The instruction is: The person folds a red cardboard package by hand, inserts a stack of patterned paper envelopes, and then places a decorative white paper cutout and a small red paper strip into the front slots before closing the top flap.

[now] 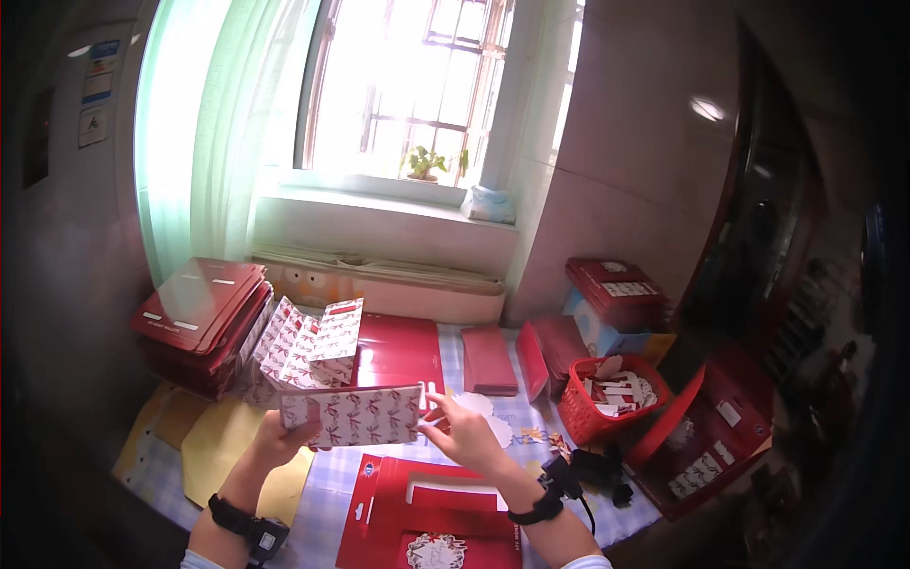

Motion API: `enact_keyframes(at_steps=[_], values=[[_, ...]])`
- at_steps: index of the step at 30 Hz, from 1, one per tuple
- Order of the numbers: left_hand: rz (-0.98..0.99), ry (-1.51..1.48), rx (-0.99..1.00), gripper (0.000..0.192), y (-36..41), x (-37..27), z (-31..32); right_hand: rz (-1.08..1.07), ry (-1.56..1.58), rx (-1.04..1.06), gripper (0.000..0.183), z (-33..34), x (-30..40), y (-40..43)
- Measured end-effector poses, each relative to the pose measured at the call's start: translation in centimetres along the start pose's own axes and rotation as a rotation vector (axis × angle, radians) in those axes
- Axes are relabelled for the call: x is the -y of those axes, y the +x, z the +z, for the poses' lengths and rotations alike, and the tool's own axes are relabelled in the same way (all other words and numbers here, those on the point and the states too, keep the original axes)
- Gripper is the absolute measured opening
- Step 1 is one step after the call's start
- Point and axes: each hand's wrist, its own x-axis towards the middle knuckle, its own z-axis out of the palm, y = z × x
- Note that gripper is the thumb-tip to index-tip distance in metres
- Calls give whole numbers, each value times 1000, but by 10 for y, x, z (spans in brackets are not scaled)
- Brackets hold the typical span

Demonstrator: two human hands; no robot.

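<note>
My left hand (281, 437) grips the left end of a folded paper money wallet (366, 416), white with a red bow print. It is held up above the table. At the wallet's right edge are the fingertips of my right hand (466, 434); whether they pinch it or only touch it is unclear. Below the hands lies a red cardboard folder (377, 498) with a cut-out window and a scalloped white tag (435, 551). Behind the held wallet, more bow-print wallets (313, 345) stand partly unfolded, beside a flat red folder (402, 348).
A tall stack of red folders (199, 306) stands left. Plain red wallets (490, 359) lie behind my right hand. Further right are a red plastic basket (579, 412) of paper tags, a black device (601, 469) with a cable and an open red folder (718, 441). Yellow card (234, 455) lies front left.
</note>
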Motion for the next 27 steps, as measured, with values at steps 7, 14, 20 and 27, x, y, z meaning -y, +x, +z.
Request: enact_keyframes(at_steps=[7, 14, 20, 27], values=[[-132, -102, -85, 16, 8, -15, -5, -171, -568, 125, 23, 3, 17, -94], [-461, -211, -26, 22, 4, -47, -15, -144, -600, 65, 28, 16, 3, -120], [-715, -185, -29, 24, -39, -53, -51, -116, -554, 61, 27, 17, 1, -121], [-710, -407, -264, 25, -81, -41, -20, -143, -489, 50, 27, 18, -1, -119]])
